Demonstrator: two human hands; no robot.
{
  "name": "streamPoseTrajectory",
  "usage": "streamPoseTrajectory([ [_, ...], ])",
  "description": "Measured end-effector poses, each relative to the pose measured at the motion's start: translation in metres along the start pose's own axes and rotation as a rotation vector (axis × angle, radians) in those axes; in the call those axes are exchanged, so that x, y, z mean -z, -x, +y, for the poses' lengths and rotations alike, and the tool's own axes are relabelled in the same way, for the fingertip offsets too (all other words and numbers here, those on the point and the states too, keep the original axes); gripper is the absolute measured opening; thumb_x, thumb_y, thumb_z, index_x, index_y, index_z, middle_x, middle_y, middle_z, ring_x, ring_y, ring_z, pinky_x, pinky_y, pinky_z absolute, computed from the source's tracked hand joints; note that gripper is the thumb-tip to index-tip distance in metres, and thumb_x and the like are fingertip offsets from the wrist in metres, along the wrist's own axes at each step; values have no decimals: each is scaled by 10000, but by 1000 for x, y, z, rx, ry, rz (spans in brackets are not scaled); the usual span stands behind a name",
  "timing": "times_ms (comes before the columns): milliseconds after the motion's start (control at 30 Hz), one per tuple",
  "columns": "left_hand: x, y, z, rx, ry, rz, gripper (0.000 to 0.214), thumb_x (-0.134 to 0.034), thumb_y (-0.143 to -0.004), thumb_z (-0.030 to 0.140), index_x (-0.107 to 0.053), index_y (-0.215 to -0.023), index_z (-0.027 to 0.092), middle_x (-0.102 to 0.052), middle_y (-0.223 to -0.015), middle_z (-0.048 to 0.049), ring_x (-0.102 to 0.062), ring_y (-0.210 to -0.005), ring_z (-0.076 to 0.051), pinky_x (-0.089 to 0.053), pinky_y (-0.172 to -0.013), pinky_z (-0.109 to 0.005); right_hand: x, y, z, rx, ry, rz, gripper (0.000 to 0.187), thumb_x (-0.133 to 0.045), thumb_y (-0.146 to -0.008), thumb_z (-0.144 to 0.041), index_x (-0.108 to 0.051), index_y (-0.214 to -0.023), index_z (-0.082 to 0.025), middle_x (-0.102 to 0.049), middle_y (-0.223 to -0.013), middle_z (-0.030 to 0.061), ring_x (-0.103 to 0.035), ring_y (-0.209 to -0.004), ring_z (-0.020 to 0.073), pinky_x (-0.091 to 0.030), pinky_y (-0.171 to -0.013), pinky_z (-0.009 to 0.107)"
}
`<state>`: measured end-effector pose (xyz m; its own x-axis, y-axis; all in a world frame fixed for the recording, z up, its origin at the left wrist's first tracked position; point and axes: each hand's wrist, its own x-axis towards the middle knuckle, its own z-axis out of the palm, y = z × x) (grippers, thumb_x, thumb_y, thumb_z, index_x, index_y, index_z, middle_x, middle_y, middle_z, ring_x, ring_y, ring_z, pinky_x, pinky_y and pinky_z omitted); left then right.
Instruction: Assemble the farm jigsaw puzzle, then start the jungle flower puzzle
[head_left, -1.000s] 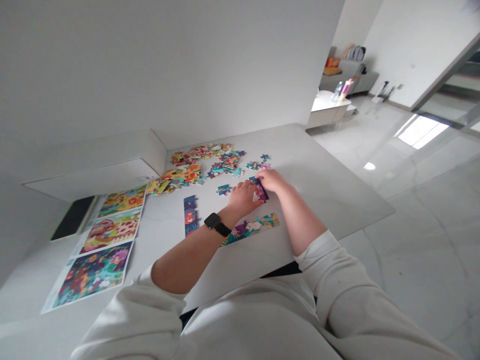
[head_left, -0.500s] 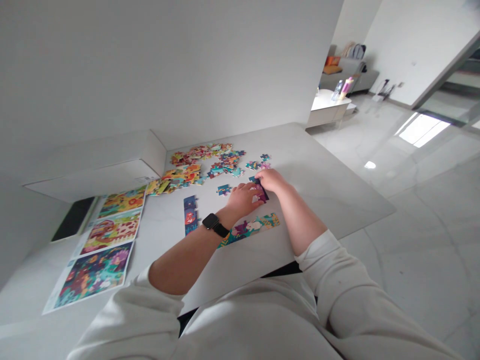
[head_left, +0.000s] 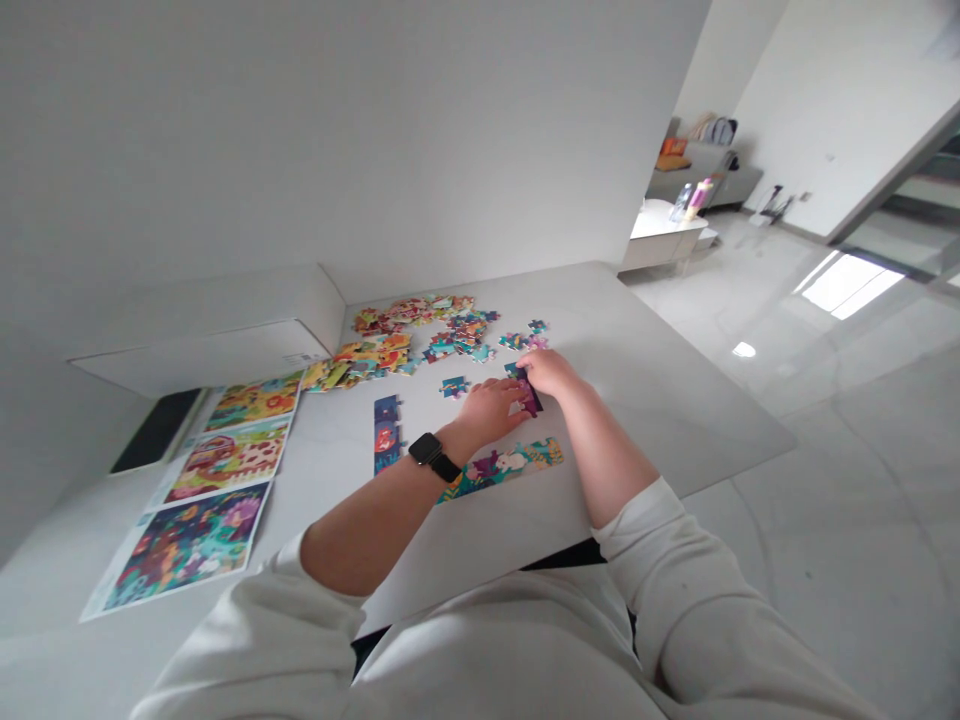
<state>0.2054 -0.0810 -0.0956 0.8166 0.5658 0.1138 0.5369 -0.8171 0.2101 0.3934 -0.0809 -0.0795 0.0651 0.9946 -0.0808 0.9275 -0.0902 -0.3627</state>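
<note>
My left hand [head_left: 491, 412], with a black watch [head_left: 426, 450] on its wrist, lies over a dark purple section of jigsaw puzzle [head_left: 532, 398]. Its fingers are stretched and slightly apart, pressing on that section. Curled at the upper end of the same section, my right hand [head_left: 551, 372] pinches a dark blue puzzle piece [head_left: 512, 369], partly covered by the fingers. Nearer to me runs a joined strip [head_left: 510, 462] with a white animal on it. Left of my hands stands a joined blue strip [head_left: 386, 435] with a red figure. One loose blue piece [head_left: 453, 387] lies above my left hand.
Heaps of red and yellow pieces [head_left: 390, 318] and blue pieces [head_left: 466, 332] lie toward the wall. A few pieces [head_left: 525, 340] sit beyond my right hand. At left are a printed picture sheet [head_left: 202, 535], a dark flat object [head_left: 157, 430] and a white box [head_left: 210, 340].
The camera view has shifted slightly, so the table sits a little lower in the picture. Both hands stay at the purple section, with only small finger movement.
</note>
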Motion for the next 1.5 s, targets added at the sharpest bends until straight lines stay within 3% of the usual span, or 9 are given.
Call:
streamPoseTrajectory([
  [233,13,7,6,3,-17,-61,470,-693,-980,433,-677,-1421,271,-629,-1550,-110,-592,-1410,-336,-463,-1190,-512,1,4,-2,-28,-3,5,443,-545,-998,-87,-792,-1327,-252,-738,-1435,58,-664,-1369,200,-466,-1160,286],
  [400,43,32,-16,-36,157,177,353,-655,-1007,386,-729,-1309,220,-733,-1384,-114,-652,-1315,-284,-465,-1179,-438,-4,3,1,1,19,21,457,-540,-981,-61,-792,-1318,-241,-719,-1462,53,-640,-1404,198,-441,-1200,294],
  [500,68,63,-34,63,305,256,251,-576,-1035,363,-782,-1087,230,-805,-1133,-66,-726,-1053,-224,-541,-960,-342,-8,2,4,1,28,27,477,-534,-964,-39,-786,-1323,-225,-706,-1478,61,-630,-1416,200,-438,-1210,306],
  [633,84,112,-54,302,386,295,286,-595,-997,435,-764,-933,213,-764,-815,-16,-626,-701,-161,-457,-690,-276,-12,3,7,21,34,55,463,-552,-960,-45,-793,-1311,-226,-728,-1448,68,-657,-1377,207,-458,-1194,314],
  [767,79,146,-75,489,395,343,513,-508,-1005,568,-572,-651,202,-517,-544,26,-428,-549,-128,-309,-576,-278,-15,3,8,43,32,91,406,-550,-997,-98,-814,-1267,-249,-749,-1416,59,-672,-1350,205,-465,-1185,316],
  [900,75,158,-88,504,311,365,555,-465,-1007,564,-408,-584,210,-387,-517,26,-329,-545,-128,-237,-579,-303,-17,3,8,14,18,119,353,-587,-998,-128,-819,-1236,-245,-767,-1379,58,-691,-1315,212,-481,-1164,324],
  [1033,73,159,-85,445,237,323,540,-471,-1015,546,-426,-587,219,-466,-539,0,-373,-544,-148,-238,-593,-319,-19,3,9,-4,-17,162,305,-615,-989,-143,-827,-1186,-238,-796,-1309,61,-722,-1240,211,-509,-1121,324],
  [1267,63,156,-81,412,192,272,523,-475,-1027,527,-460,-599,227,-553,-577,-28,-466,-561,-170,-226,-598,-327,-7,-7,19,-126,-119,412,278,-630,-991,-226,-806,-1206,-204,-809,-1243,76,-753,-1057,192,-537,-1018,291],
  [1500,63,157,-81,381,200,267,500,-472,-1032,514,-502,-622,230,-570,-608,-36,-479,-577,-177,-233,-608,-332,14,-54,28,-281,-93,319,322,-706,-951,-290,-802,-1252,-224,-823,-1228,79,-764,-1104,196,-533,-945,255],
])
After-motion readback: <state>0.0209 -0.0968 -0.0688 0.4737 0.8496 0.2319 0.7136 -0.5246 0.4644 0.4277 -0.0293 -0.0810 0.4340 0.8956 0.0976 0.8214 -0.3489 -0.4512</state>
